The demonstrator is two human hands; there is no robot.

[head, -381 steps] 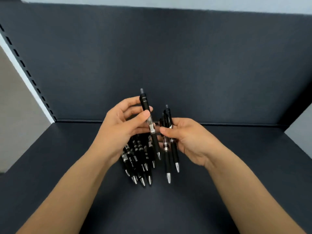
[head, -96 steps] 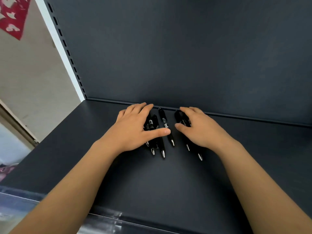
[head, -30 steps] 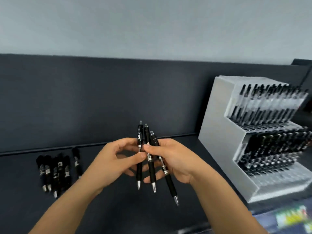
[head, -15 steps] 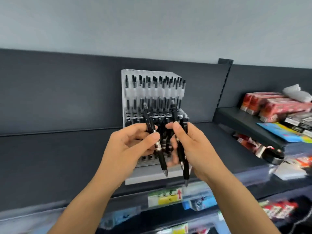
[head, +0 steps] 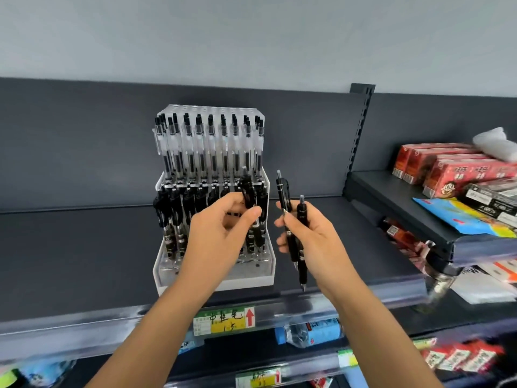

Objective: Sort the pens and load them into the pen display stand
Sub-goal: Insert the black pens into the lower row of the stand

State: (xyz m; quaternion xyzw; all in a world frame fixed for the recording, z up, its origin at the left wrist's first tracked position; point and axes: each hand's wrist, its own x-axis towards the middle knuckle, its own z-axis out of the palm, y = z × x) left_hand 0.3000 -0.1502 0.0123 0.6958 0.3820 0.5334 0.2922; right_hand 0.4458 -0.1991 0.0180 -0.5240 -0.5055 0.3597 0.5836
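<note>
A white tiered pen display stand (head: 167,273) sits on the dark shelf (head: 70,253). Its top tier holds clear pens with black caps (head: 195,147); the middle tier holds black pens (head: 173,214). My left hand (head: 218,233) pinches one black pen (head: 249,191) upright in front of the stand's middle tier, right side. My right hand (head: 305,233) grips two black pens (head: 292,242), tips down, just right of the stand.
Right of a shelf upright (head: 359,130), a lower shelf carries red boxes (head: 447,169) and a blue packet (head: 458,217). A yellow price tag (head: 226,320) hangs on the shelf's front rail. Packaged goods fill the shelves below.
The view has swung closer to the stand. My left hand has carried its pen right and up against the middle tier; my right hand has drawn its two pens off to the stand's right.
</note>
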